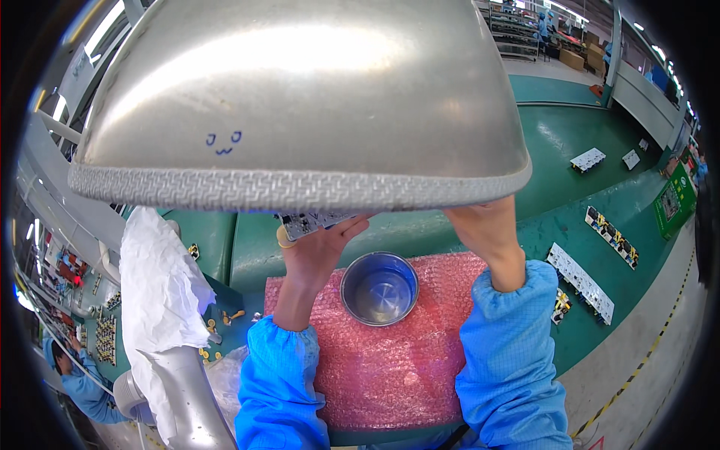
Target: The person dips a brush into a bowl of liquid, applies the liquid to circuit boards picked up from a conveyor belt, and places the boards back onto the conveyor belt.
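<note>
Below the rim of a large metal hood (300, 105), my left hand (322, 247) grips a populated circuit board (301, 225), most of which the hood hides. A yellow finger cot covers one of that hand's fingertips. My right hand (486, 229) reaches up under the hood's right side; its fingers are out of sight behind the rim, so what they touch does not show. Between my blue-sleeved forearms a round metal bowl (347, 292) stands on pink bubble wrap (390, 382). The bowl's inside looks shiny.
Right of my arm lie a long white-faced board (581, 283) and a component-covered board (611, 236). More boards (587, 159) lie farther back near a green box (675, 199). At left, white paper (161, 292) drapes a silver duct (191, 401); a co-worker (90, 386) sits beyond.
</note>
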`<state>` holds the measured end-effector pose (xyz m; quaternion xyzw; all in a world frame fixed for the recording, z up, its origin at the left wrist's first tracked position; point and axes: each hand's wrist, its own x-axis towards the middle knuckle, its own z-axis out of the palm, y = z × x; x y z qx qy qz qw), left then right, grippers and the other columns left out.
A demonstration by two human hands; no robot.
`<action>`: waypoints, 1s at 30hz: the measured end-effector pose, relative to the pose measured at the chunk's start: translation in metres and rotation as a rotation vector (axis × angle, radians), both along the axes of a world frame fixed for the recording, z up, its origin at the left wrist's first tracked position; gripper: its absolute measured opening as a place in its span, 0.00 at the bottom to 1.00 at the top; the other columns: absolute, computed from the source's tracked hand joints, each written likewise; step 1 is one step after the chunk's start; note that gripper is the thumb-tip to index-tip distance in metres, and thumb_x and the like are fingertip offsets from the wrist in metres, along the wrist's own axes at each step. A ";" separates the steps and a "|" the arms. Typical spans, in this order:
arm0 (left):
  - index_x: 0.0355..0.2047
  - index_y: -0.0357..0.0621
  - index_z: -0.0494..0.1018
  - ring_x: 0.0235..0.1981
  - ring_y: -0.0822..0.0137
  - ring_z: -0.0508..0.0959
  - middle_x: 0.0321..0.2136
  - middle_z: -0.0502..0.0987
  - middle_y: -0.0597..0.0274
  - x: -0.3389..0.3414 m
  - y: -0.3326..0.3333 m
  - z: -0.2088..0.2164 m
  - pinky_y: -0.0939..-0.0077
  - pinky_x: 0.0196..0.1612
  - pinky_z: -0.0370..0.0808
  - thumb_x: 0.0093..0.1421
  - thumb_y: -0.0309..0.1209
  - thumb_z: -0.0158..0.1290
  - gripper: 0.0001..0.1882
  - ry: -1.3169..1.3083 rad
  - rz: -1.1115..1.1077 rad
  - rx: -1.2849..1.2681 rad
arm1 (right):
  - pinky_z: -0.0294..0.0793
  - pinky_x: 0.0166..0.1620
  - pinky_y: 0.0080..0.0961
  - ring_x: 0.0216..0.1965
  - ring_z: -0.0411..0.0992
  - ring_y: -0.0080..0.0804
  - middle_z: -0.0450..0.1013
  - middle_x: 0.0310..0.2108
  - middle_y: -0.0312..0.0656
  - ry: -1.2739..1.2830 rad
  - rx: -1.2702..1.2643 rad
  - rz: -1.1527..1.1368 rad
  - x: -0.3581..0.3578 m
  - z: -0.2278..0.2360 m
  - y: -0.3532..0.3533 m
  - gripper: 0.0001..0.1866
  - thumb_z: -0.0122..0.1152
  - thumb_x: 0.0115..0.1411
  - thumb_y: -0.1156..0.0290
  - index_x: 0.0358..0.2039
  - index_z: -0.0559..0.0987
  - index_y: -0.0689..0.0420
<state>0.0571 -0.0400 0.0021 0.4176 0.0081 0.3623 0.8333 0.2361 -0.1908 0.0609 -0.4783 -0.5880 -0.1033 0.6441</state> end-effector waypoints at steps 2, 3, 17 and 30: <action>0.48 0.49 0.68 0.58 0.31 0.58 0.50 0.69 0.56 -0.001 0.003 -0.004 0.42 0.61 0.56 0.53 0.60 0.49 0.33 0.029 0.000 0.025 | 0.76 0.34 0.21 0.30 0.78 0.30 0.79 0.29 0.44 0.015 -0.065 0.039 -0.002 -0.001 0.002 0.13 0.68 0.43 0.82 0.33 0.82 0.60; 0.50 0.48 0.67 0.58 0.31 0.58 0.51 0.69 0.56 -0.001 0.015 -0.018 0.43 0.60 0.57 0.54 0.60 0.49 0.33 -0.105 -0.088 0.031 | 0.76 0.34 0.21 0.30 0.78 0.30 0.79 0.29 0.44 0.015 -0.064 0.040 0.000 0.001 -0.001 0.13 0.68 0.43 0.82 0.33 0.82 0.60; 0.59 0.47 0.58 0.58 0.30 0.58 0.59 0.61 0.55 -0.009 0.012 -0.012 0.49 0.60 0.59 0.54 0.61 0.47 0.41 -0.072 -0.003 0.055 | 0.75 0.31 0.22 0.29 0.78 0.31 0.78 0.28 0.43 -0.234 0.032 0.152 -0.004 0.017 -0.009 0.14 0.71 0.41 0.80 0.32 0.82 0.59; 0.57 0.47 0.62 0.58 0.35 0.60 0.57 0.63 0.53 -0.002 0.003 -0.009 0.51 0.59 0.60 0.55 0.60 0.45 0.37 0.035 -0.003 0.097 | 0.76 0.32 0.23 0.29 0.78 0.32 0.79 0.29 0.42 -0.193 0.047 0.158 -0.006 0.016 -0.012 0.17 0.71 0.40 0.79 0.34 0.83 0.58</action>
